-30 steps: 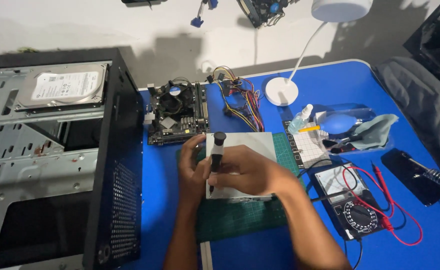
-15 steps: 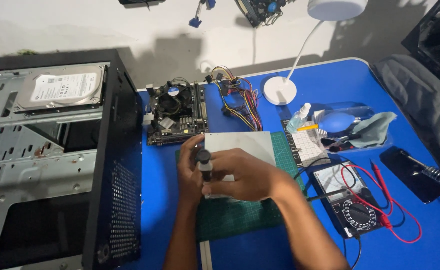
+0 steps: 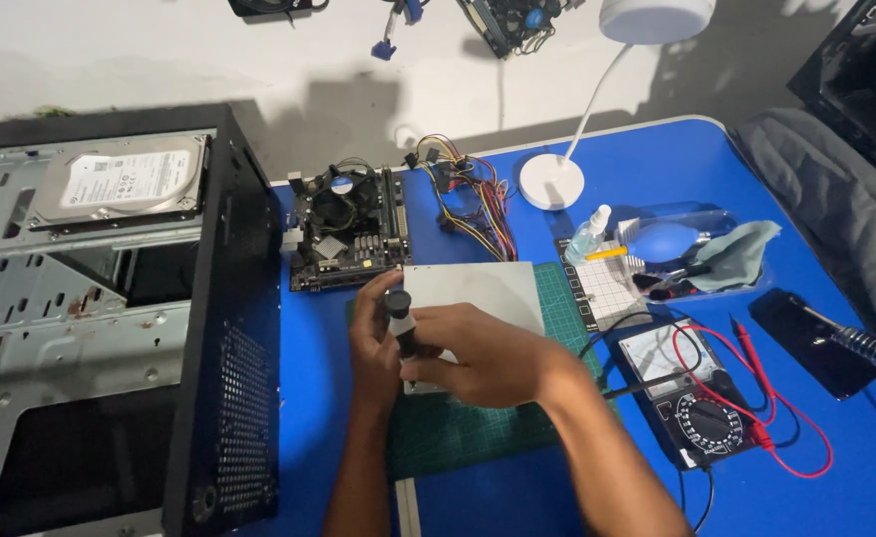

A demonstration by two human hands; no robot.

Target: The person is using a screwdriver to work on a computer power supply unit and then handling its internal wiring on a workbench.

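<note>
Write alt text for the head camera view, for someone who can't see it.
Both hands meet over a grey metal box on a green cutting mat: the right hand grips a black screwdriver upright, the left hand beside it. Around them on the blue table sit a motherboard, multimeter and open computer case.

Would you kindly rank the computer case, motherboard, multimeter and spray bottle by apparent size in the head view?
1. Computer case, though it sits nearest the camera.
2. Motherboard and multimeter: look alike, unranked.
3. Spray bottle, smallest.
</note>
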